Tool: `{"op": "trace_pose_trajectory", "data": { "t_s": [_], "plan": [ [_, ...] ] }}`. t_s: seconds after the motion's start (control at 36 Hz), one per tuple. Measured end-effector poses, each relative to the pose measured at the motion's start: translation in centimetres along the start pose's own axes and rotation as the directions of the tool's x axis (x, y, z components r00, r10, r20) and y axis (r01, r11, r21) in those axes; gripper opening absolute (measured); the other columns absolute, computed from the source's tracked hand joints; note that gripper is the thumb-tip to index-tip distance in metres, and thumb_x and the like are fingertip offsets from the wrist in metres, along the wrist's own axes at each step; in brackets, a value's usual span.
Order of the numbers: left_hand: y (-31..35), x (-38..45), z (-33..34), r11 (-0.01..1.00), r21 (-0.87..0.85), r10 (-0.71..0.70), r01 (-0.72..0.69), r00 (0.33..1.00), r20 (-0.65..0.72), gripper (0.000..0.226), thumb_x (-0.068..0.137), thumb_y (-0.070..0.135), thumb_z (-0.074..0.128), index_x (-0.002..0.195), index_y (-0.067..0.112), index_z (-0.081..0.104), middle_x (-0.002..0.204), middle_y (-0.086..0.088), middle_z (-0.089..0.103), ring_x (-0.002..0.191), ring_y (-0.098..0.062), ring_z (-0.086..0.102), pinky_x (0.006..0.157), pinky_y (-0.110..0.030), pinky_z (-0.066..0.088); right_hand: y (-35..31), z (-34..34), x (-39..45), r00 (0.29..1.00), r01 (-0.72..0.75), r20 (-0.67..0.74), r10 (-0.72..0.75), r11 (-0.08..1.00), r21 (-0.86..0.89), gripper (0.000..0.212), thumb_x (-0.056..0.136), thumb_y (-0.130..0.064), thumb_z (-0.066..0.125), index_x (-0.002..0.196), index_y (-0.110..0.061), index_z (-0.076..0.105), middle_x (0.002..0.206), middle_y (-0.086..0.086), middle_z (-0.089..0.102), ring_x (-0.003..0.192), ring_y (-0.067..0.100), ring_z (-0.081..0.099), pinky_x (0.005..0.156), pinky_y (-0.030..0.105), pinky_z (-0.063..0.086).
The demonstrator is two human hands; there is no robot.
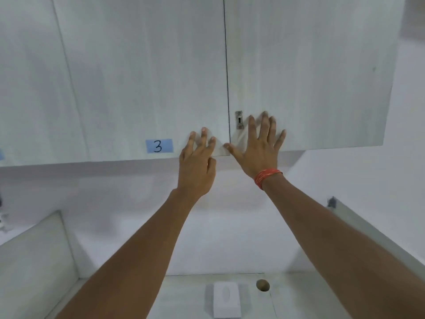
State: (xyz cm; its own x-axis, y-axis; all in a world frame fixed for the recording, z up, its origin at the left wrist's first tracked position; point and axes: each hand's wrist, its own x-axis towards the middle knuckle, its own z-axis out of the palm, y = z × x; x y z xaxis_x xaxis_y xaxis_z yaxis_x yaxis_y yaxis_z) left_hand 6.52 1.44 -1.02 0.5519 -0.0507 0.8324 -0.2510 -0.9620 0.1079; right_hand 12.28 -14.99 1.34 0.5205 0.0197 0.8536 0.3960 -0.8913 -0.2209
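Note:
Two white overhead cabinet doors meet at a dark vertical seam. My left hand (199, 157) touches the lower right corner of the left door (138, 77) with spread fingertips. My right hand (258, 146) lies flat, fingers straight, against the lower left corner of the right door (310, 65); a red thread band circles its wrist. A small metal lock (239, 120) sits on the right door just left of my right fingers. A blue label (159, 145) marked 3 is stuck near the left door's bottom edge.
Below the cabinets is a white wall and a desk surface (188, 295). A white tissue box (226, 299) stands on the desk, beside a round cable hole (262, 285). Partition panels flank the desk, one at the left (34, 249) and one at the right (368, 229).

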Motion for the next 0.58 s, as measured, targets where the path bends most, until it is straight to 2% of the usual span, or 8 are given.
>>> {"op": "trace_pose_trajectory", "data": {
  "t_s": [0.08, 0.22, 0.36, 0.42, 0.5, 0.58],
  "plan": [
    [-0.5, 0.6, 2.2, 0.999, 0.042, -0.015, 0.016, 1.000, -0.018, 0.055, 0.096, 0.020, 0.031, 0.151, 0.020, 0.034, 0.164, -0.001, 0.016, 0.152, -0.029, 0.004, 0.122, -0.048, 0.017, 0.1, 1.8, 0.6, 0.999, 0.004, -0.047, -0.004, 1.000, 0.001, 0.097, 0.082, -0.077, 0.040, 0.155, -0.017, 0.018, 0.162, 0.023, 0.007, 0.149, 0.044, 0.004, 0.113, 0.071, 0.008],
    [-1.0, 0.4, 4.4, 0.997, 0.077, -0.014, 0.017, 0.999, -0.048, 0.058, 0.100, 0.023, 0.035, 0.156, 0.022, 0.020, 0.166, -0.001, 0.005, 0.153, -0.027, -0.006, 0.123, -0.045, 0.003, 0.8, 3.3, 0.6, 0.993, 0.039, -0.111, -0.038, 0.999, 0.002, 0.096, 0.085, -0.078, 0.035, 0.156, -0.016, 0.015, 0.162, 0.023, 0.006, 0.149, 0.044, 0.003, 0.113, 0.071, 0.002],
    [-1.2, 0.5, 4.0, 0.998, 0.064, -0.006, 0.006, 1.000, -0.009, 0.060, 0.098, 0.034, 0.033, 0.156, 0.022, 0.019, 0.166, 0.001, 0.004, 0.152, -0.026, -0.007, 0.123, -0.045, 0.002, 0.9, 3.4, 0.8, 0.997, 0.049, -0.055, -0.047, 0.998, 0.039, 0.100, 0.085, -0.079, 0.035, 0.157, -0.016, 0.005, 0.163, 0.022, -0.002, 0.149, 0.043, -0.005, 0.112, 0.071, -0.004],
    [-1.0, 0.6, 3.0, 1.000, 0.006, -0.013, 0.013, 1.000, 0.018, 0.061, 0.098, 0.038, 0.036, 0.155, 0.021, 0.022, 0.165, 0.002, 0.006, 0.153, -0.024, -0.006, 0.124, -0.045, 0.006, 0.8, 2.7, 0.8, 0.999, 0.048, 0.002, -0.048, 0.997, 0.058, 0.105, 0.082, -0.081, 0.036, 0.156, -0.017, 0.001, 0.163, 0.021, -0.008, 0.149, 0.042, -0.010, 0.112, 0.070, -0.007],
    [-0.5, 0.6, 0.4, 0.974, -0.202, -0.085, 0.099, 0.994, 0.076, 0.063, 0.098, 0.038, 0.047, 0.154, 0.022, 0.025, 0.164, 0.002, 0.016, 0.152, -0.020, 0.005, 0.123, -0.043, 0.014, 0.7, 0.5, 0.7, 0.996, 0.025, 0.077, -0.034, 0.992, 0.121, 0.108, 0.077, -0.080, 0.044, 0.156, -0.018, 0.005, 0.164, 0.015, -0.008, 0.150, 0.037, -0.012, 0.113, 0.065, -0.009],
    [0.0, 0.5, -3.5, 0.868, -0.410, -0.229, 0.280, 0.959, 0.169, 0.072, 0.094, 0.040, 0.058, 0.155, 0.030, 0.020, 0.157, -0.004, 0.036, 0.145, -0.020, 0.030, 0.118, -0.043, 0.028, 0.7, -3.4, -0.2, 0.989, -0.035, 0.149, -0.017, 0.939, 0.342, 0.104, 0.075, -0.067, 0.063, 0.154, -0.017, 0.017, 0.162, 0.011, 0.012, 0.150, 0.032, 0.005, 0.119, 0.059, 0.010]
  ]
}}
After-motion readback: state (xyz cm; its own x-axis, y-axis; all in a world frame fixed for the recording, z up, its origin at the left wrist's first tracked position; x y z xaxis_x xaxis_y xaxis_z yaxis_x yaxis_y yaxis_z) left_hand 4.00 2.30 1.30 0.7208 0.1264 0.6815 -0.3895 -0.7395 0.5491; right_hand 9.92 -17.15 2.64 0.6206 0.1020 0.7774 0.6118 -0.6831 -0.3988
